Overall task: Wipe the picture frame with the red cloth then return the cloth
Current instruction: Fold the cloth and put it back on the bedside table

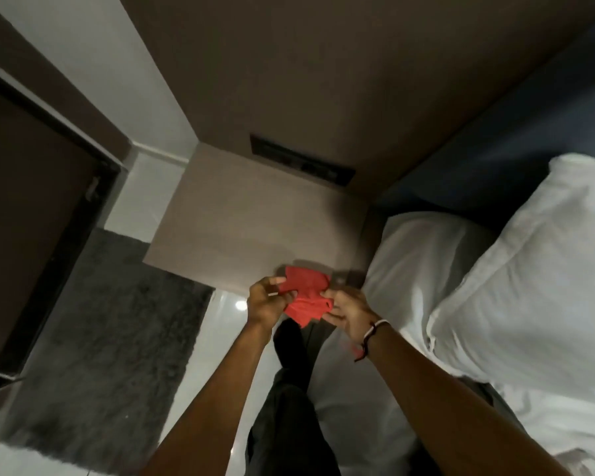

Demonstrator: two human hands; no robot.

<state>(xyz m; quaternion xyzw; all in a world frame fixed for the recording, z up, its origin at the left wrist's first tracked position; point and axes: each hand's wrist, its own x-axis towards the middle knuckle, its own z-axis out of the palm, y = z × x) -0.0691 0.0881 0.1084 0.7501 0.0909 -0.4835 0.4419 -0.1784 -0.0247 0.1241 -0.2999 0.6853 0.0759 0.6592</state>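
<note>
1. Across the 3 o'clock side of the view, a bed (409,255) with white sheets filled the frame edge, and a white pillow (536,269) lay on it against a dark blue headboard (516,132).
2. At 12 o'clock a brown wall panel (323,63) rose behind everything, carrying a dark switch plate (301,159) just above the nightstand.
3. Toward 9 o'clock stood a dark door (31,201) in a black frame, with a grey rug (100,338) on the glossy floor below it at 8 o'clock.
4. Near the centre sat a brown nightstand (241,214), its top bare apart from the cloth's far edge overlapping its near corner in the view.
5. At 6 o'clock the person's dark trouser leg (289,424) showed between the two forearms.
6. Just below centre, the left hand (267,302) pinched the red cloth (306,297) at its 9 o'clock edge, fingers closed on the fabric.
7. The right hand (349,309), with a band at the wrist, gripped the cloth's 3 o'clock edge, fingertips curled into the folds.
8. The red cloth hung bunched between both hands, held above the nightstand's near edge; whether it touched the top could not be told.
</note>
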